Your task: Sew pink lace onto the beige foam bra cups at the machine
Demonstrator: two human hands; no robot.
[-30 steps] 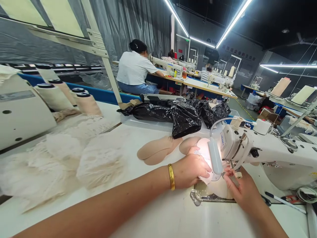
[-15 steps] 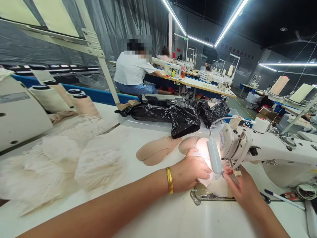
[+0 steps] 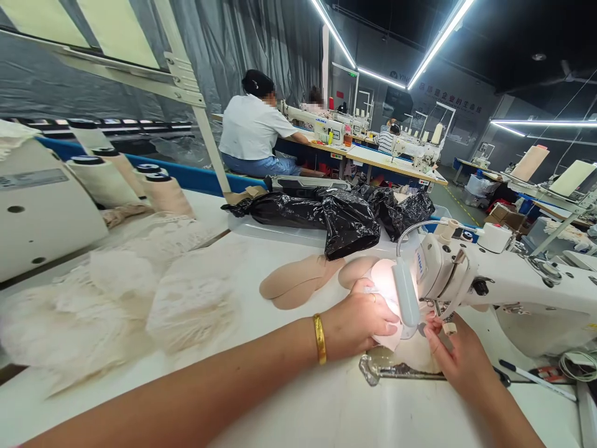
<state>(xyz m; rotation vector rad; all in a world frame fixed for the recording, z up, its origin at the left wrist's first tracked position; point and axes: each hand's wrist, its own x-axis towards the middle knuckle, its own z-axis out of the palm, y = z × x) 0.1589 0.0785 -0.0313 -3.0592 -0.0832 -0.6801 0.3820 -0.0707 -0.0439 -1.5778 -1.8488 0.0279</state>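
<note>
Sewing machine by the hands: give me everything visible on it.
White industrial sewing machine, its casing apparently painted metal, standing upright, its arm running off toward the frame's right edge. Blue lettering marks the head; a black knob sits on its front. A lit lamp on a flexible gooseneck shines onto the pale pink piece in the left hand. The right hand is close under the head; contact, needle tip and whether it's running can't be told.
</note>
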